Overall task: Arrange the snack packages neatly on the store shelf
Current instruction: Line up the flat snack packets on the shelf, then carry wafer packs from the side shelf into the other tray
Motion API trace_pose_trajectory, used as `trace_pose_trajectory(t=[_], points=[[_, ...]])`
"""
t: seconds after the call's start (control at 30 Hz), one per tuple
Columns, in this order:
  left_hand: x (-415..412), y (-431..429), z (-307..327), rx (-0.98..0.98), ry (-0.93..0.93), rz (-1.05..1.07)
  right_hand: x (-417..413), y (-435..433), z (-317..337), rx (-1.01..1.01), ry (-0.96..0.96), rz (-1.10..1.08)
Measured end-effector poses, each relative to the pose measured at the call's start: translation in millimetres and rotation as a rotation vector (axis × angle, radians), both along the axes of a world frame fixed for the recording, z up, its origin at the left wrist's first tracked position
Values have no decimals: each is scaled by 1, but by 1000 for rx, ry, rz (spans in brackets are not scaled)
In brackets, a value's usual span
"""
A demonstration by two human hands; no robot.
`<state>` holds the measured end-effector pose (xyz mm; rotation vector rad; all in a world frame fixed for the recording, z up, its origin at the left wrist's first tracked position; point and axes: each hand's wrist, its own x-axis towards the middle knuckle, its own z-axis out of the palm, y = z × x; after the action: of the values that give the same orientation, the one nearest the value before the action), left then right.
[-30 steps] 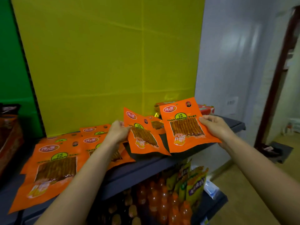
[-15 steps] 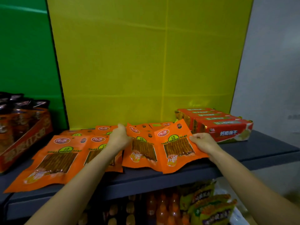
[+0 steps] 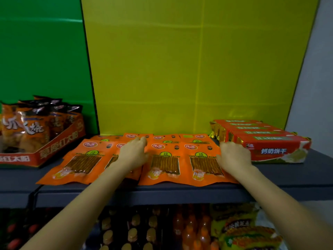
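Note:
Several flat orange snack packages lie in two rows on the dark grey shelf (image 3: 288,179). My left hand (image 3: 134,152) rests on the upper left corner of the middle front package (image 3: 164,164), fingers stretched toward the back row (image 3: 168,138). My right hand (image 3: 234,156) is curled over the right edge of the rightmost front package (image 3: 203,165). Both packages lie flat side by side at the shelf's front edge. Another front package (image 3: 79,164) lies to the left, and my left forearm partly hides the one beside it.
Red biscuit boxes (image 3: 270,141) stand just right of my right hand. A red cardboard display tray (image 3: 54,147) with snack bags sits at the left. Yellow and green panels back the shelf. Orange bottles (image 3: 189,231) and yellow-green bags (image 3: 243,233) fill the shelf below.
Both hands carried the two orange packages from the air down and forward onto the shelf, where they now lie flat. The view has swung left, bringing the tray into sight.

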<state>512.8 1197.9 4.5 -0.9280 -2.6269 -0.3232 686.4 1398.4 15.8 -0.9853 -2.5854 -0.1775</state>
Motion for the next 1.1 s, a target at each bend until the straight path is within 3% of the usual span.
trace_pose_trajectory(t=[0.1,0.5,0.77,1.1], points=[[-2,-22,1,65,73,19,-13,-24,8,99,72,176],[-11,-201,-6,42,142,384,-126,-182,16,-128,90,896],[-5,-350,-15,22,162,626,-184,-323,13,-186,-7,1212],[-49,-533,-19,-16,170,793,-263,-514,10,-226,-59,1402]])
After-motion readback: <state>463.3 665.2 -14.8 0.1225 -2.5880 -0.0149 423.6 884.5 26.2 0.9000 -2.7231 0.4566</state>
